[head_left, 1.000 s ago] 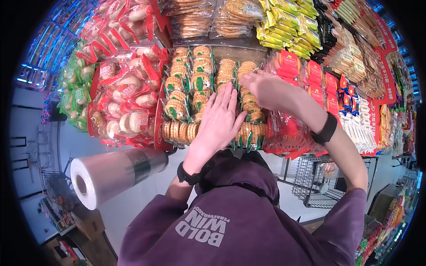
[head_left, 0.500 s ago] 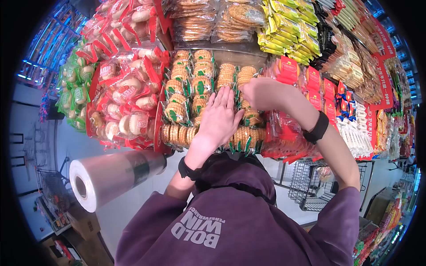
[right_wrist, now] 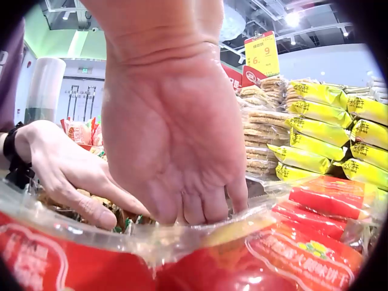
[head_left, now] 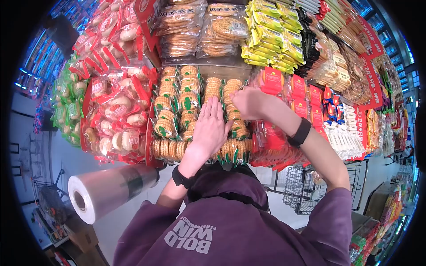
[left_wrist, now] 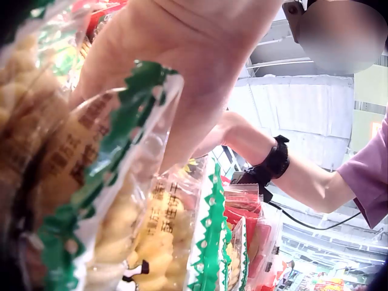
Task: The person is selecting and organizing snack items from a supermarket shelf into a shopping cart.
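My left hand [head_left: 207, 128] lies flat, fingers straight and together, on clear green-edged biscuit packs [head_left: 187, 101]. In the left wrist view its palm [left_wrist: 182, 73] is close over the upright packs [left_wrist: 163, 236]. To its right, my right hand [head_left: 254, 103] is bent down at the wrist by the right-hand biscuit column [head_left: 233, 85]. The right wrist view shows that palm [right_wrist: 173, 133] with the fingers pointing down, their tips hidden behind red packs [right_wrist: 303, 254]; nothing is visible against the palm.
Red-edged bags of round pastries [head_left: 117, 111] fill the left side. Flat cookie packs [head_left: 179, 33] and yellow packs [head_left: 273, 37] stand behind. Red packs [head_left: 270, 137] lie at the right. A plastic-film roll [head_left: 111, 188] and a wire cart [head_left: 299, 188] are below the display edge.
My right hand's fingers, stretched forward over the biscuits earlier, now point downward. My left hand stays flat on the packs. The head view has shifted, so the display appears further left and lower.
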`<state>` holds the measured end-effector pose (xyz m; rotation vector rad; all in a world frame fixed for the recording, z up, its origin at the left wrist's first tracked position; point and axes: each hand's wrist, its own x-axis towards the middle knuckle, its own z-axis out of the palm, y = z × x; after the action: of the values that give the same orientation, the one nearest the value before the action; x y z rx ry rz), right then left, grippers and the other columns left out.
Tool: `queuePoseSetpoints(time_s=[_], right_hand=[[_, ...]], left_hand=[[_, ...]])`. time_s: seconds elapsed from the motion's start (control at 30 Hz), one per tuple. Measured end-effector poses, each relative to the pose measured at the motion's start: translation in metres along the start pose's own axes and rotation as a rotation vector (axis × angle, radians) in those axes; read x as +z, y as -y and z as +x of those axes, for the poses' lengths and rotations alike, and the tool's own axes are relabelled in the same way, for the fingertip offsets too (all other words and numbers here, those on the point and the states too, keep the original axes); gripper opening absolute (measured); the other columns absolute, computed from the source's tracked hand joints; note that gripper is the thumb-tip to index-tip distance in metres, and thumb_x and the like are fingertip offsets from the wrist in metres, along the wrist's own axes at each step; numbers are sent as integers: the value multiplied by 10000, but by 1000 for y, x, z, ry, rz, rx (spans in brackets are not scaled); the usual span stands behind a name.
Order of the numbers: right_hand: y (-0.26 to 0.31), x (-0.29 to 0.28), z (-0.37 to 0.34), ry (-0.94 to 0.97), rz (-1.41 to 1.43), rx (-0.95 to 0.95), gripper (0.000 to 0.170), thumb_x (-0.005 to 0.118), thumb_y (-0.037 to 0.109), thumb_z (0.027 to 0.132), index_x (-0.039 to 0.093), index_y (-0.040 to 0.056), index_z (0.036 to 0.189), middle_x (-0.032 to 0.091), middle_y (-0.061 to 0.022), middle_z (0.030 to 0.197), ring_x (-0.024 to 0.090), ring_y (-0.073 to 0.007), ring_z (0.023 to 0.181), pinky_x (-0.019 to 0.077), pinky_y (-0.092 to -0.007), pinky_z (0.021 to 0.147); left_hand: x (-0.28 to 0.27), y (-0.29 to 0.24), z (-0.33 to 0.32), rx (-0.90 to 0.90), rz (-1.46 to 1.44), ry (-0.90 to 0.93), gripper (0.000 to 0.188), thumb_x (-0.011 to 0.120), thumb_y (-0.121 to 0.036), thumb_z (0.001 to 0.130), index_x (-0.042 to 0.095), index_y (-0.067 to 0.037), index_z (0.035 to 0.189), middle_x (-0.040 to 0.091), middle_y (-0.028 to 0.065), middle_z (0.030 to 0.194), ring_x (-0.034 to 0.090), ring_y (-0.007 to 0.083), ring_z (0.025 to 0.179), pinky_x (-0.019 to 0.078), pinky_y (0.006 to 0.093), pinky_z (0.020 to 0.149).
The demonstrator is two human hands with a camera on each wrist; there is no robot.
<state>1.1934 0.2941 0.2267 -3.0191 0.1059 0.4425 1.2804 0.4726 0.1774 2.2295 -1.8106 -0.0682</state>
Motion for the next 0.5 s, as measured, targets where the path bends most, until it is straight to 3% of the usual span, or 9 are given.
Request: queuePoseSetpoints(time_s=[0.07,0.1,0.2,0.37,0.47,0.5], right_hand=[[1,-14,4,66,63,5,242,601,97,780,667,-52,960,699,-219,930,688,-371,916,557,-439,786],[13,-41,5,136,89,99,173,614,98,771,698,-35,845,703,-223,876,696,-375,866,560,-450,765],[7,-40,15,-75,71,81,151,606,86,771,707,-22,801,697,-233,840,697,-391,832,560,-468,762],[-4,-14,39,149,80,107,199,567,55,794,727,-38,869,697,-264,891,692,-404,906,561,-459,794],[-6,-3,39,93,62,95,206,573,67,787,723,-50,864,702,-258,892,692,-406,908,561,-456,801],[-2,-14,37,154,74,122,235,576,90,786,717,-63,896,705,-257,921,692,-403,923,563,-449,805]], left_hand=[[-3,2,1,0,-23,23,679,421,-403,1038,388,167,1404,368,314,1507,333,390,1439,235,425,1210],[-9,3,2,1,-25,68,697,397,-422,1046,365,164,1421,350,307,1522,314,382,1450,226,418,1213],[-18,6,3,3,-75,112,707,386,-431,1051,340,159,1437,319,307,1538,291,381,1461,220,417,1215],[-15,2,8,18,-80,114,697,369,-428,1059,291,126,1475,318,294,1543,286,380,1463,232,423,1211],[-10,2,10,-23,-118,112,733,387,-444,1045,292,152,1461,348,298,1526,331,371,1446,240,418,1208],[-8,1,9,-23,-106,114,742,388,-449,1043,284,155,1462,349,300,1525,331,371,1445,241,418,1208]])
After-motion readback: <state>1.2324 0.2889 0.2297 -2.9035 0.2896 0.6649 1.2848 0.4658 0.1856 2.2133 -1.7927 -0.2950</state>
